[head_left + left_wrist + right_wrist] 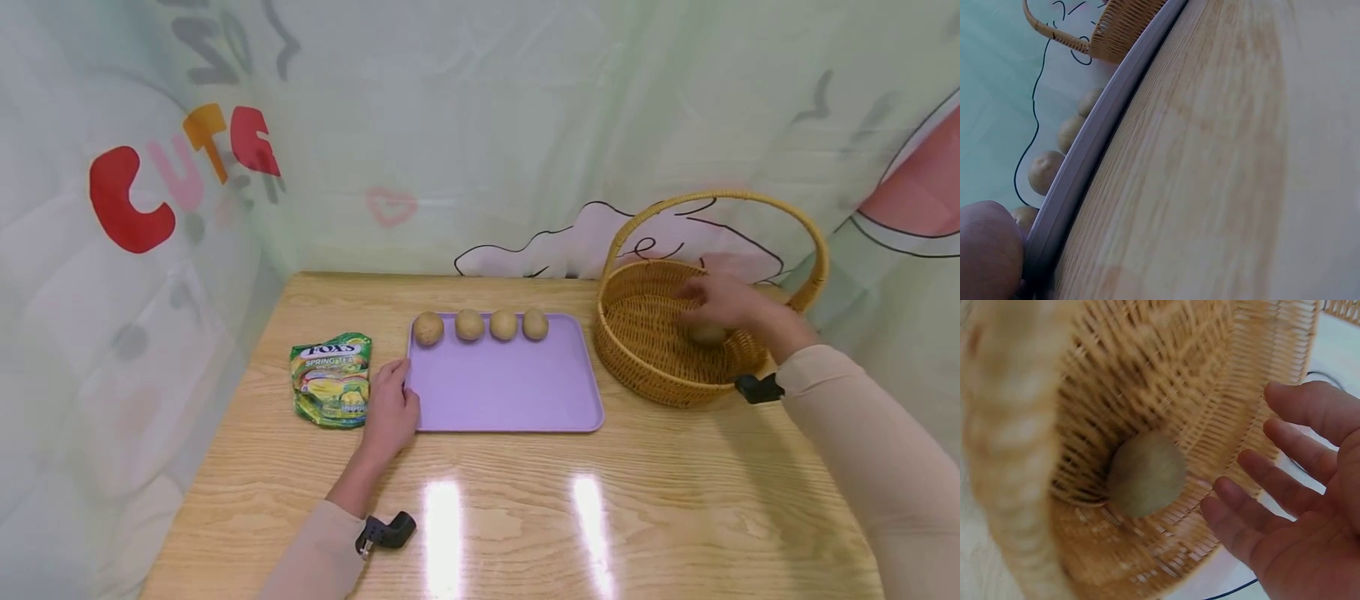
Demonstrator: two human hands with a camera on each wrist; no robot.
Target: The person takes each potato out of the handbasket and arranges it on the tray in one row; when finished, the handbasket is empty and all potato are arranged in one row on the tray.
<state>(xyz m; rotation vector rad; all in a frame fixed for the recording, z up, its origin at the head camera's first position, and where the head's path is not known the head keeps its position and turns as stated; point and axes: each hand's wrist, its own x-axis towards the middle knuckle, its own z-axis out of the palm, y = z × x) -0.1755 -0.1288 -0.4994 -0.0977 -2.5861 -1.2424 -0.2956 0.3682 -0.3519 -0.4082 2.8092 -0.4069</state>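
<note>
My left hand (391, 410) grips the left edge of the lilac tray (510, 387), which lies flat on the table. Several round brown potatoes (469, 325) stand in a row along the tray's far side. Over at the right, my right hand (722, 302) is inside the wicker basket (637, 354), beneath its arched handle. One more potato (1147, 474) lies at the bottom of the basket. In the right wrist view, the fingers (1260, 475) are spread and slightly bent, apart from that potato.
A green Fox's candy pouch (332, 381) lies left of the tray, close to my left hand. The basket's tall handle (720, 195) arches above my right hand. Behind the wooden table (517, 517) hangs a printed curtain (450, 142).
</note>
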